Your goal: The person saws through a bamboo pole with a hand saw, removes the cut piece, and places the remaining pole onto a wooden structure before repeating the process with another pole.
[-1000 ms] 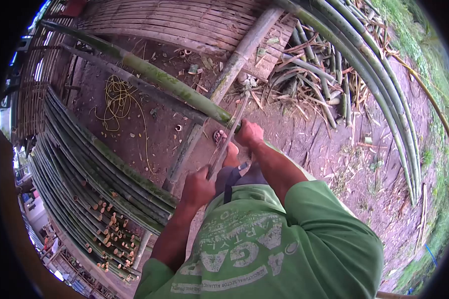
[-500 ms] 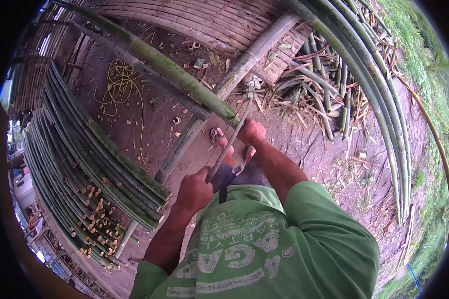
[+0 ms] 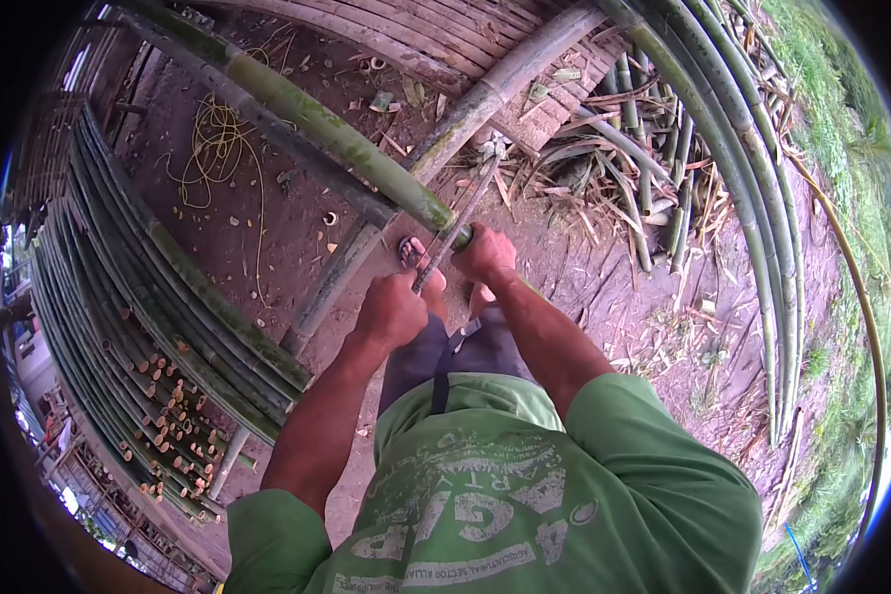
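Observation:
My left hand (image 3: 391,311) is closed in a fist around the near end of a slim bow saw (image 3: 476,206). The saw lies across a thick green bamboo pole (image 3: 339,137), close to the pole's near end. Just past the saw, my right hand (image 3: 485,253) is wrapped round that end of the pole. From there the pole runs away to the upper left, resting on a bamboo support (image 3: 500,91). Where the blade meets the pole is too small to make out.
At left lies a big stack of long bamboo poles (image 3: 198,262) with cut ends toward me. Yellow cord (image 3: 213,148) is tangled on the dirt ground. Bamboo offcuts (image 3: 653,148) are piled at the upper right, beside long curving poles (image 3: 752,168). A slatted bamboo platform (image 3: 406,35) stands ahead.
My left hand has moved forward and up, pushing the saw farther across the pole. My right hand keeps its grip on the pole's end. The view has shifted slightly.

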Motion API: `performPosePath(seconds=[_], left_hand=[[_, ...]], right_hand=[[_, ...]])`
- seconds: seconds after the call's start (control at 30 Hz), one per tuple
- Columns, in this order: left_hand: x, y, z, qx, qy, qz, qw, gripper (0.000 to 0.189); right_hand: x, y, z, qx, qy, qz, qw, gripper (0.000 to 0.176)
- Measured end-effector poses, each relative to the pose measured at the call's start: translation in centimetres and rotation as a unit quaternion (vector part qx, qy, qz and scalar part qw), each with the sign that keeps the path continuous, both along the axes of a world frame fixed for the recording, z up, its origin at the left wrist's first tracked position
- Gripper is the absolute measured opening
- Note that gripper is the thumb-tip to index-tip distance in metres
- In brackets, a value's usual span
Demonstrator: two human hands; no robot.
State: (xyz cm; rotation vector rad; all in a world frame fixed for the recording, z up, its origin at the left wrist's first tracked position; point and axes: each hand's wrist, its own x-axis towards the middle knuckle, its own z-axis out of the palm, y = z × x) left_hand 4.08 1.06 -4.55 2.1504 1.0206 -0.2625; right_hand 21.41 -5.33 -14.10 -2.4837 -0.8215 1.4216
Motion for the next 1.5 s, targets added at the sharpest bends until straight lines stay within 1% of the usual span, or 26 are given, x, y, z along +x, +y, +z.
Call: performPosePath(seconds=[0.07,0.13,0.17,0.27,0.37,0.43,0.47,0.5,0.57,0.6,0.63,0.67,0.7,0.77,0.83,0.87,0.93,1.03,1.07,1.13,1.2,1.23,1.3,1.37,1.4,1.5], left_hand=[[-0.9,-0.6,-0.8,0.023,-0.044,-0.005,0.999,0.022],[-3.5,-1.5,-1.5,0.034,-0.096,-0.012,0.995,0.021],[-4.9,-1.5,-2.7,0.028,-0.104,-0.007,0.994,0.021],[-5.0,-1.3,-3.7,0.017,-0.127,-0.001,0.992,0.019],[-2.2,-2.1,1.5,0.036,-0.026,-0.032,0.999,0.019],[-3.4,-3.3,8.9,-0.005,0.059,-0.025,0.998,0.019],[-5.5,-4.1,11.4,-0.010,0.067,-0.019,0.998,0.020],[-7.1,-4.8,13.3,-0.017,0.074,-0.010,0.997,0.021],[-5.8,-6.0,14.8,-0.019,0.095,0.001,0.995,0.021],[-4.9,-5.7,14.6,-0.016,0.101,0.003,0.995,0.021],[-4.4,-5.1,13.6,-0.016,0.093,0.000,0.996,0.021],[-3.7,-3.8,11.2,-0.017,0.084,-0.004,0.996,0.021],[-2.9,-2.8,8.2,-0.021,0.073,-0.001,0.997,0.021],[0.1,-0.2,0.3,-0.024,0.058,0.006,0.998,0.019],[3.9,-0.9,-1.1,0.008,0.086,0.008,0.996,0.017],[3.3,-0.6,-2.2,0.006,0.041,0.000,0.999,0.017],[-0.5,-0.8,-4.5,-0.001,-0.035,-0.004,0.999,0.018],[-1.9,-0.1,-4.4,0.000,-0.095,-0.020,0.995,0.021],[-2.6,-0.7,-4.0,-0.010,-0.066,-0.013,0.998,0.021],[-3.4,-2.0,0.6,-0.028,-0.007,0.004,1.000,0.022],[-5.9,-3.7,8.7,-0.055,0.070,0.006,0.996,0.019],[-8.3,-5.2,11.1,-0.048,0.066,0.006,0.997,0.018],[-10.2,-5.8,12.7,-0.041,0.070,0.000,0.997,0.017],[-9.8,-5.2,11.5,-0.040,0.079,0.002,0.996,0.016],[-8.7,-4.3,9.3,-0.030,0.040,0.014,0.999,0.016],[-4.0,-1.7,-1.3,-0.036,-0.049,0.042,0.997,0.015]], right_hand=[[-0.3,-0.4,-0.3,0.016,-0.012,0.009,1.000,0.043],[0.5,-0.4,0.2,0.019,0.006,0.024,1.000,0.042],[0.9,-0.4,0.3,0.025,0.019,0.033,0.999,0.042],[0.5,-0.9,-0.1,0.055,0.005,0.020,0.998,0.045],[-0.8,-0.8,0.4,0.018,-0.015,0.005,1.000,0.046],[0.4,-0.2,0.8,0.027,-0.024,0.029,0.999,0.043],[-0.2,-0.8,0.8,0.023,-0.017,0.032,0.999,0.041],[-0.9,-1.3,0.5,0.009,-0.008,0.030,0.999,0.041],[-0.4,-0.9,-0.2,-0.008,-0.009,0.034,0.999,0.042],[-0.1,-1.0,-0.1,0.028,-0.008,0.020,0.999,0.042],[-0.2,-1.3,0.1,0.025,-0.006,0.013,1.000,0.042],[-0.4,-1.0,0.0,0.021,-0.006,0.006,1.000,0.042],[-0.3,-0.8,-0.3,0.015,-0.008,0.006,1.000,0.043],[-0.1,-0.8,-0.8,0.019,-0.004,0.021,1.000,0.044],[-0.4,-0.6,-0.1,0.011,0.004,0.015,1.000,0.045],[-0.5,-0.9,-1.4,0.019,-0.007,0.029,0.999,0.044],[-0.7,-1.3,-1.4,0.022,-0.006,0.020,1.000,0.044],[-0.6,-0.6,-0.9,0.033,-0.015,0.010,0.999,0.043],[-0.6,-0.6,-0.7,0.030,-0.018,0.011,0.999,0.043],[-0.7,-0.9,-0.7,0.032,-0.022,0.019,0.999,0.041],[-1.0,-0.6,-0.1,0.017,-0.032,0.015,0.999,0.040],[-1.0,-0.6,0.2,0.010,-0.038,0.015,0.999,0.040],[-1.7,-1.2,0.0,0.013,-0.032,0.022,0.999,0.041],[-1.5,-0.7,0.0,0.015,-0.031,0.021,0.999,0.041],[-1.4,-0.6,0.0,0.015,-0.030,0.025,0.999,0.041],[-1.7,-0.7,-0.5,0.015,-0.048,0.029,0.998,0.042]])
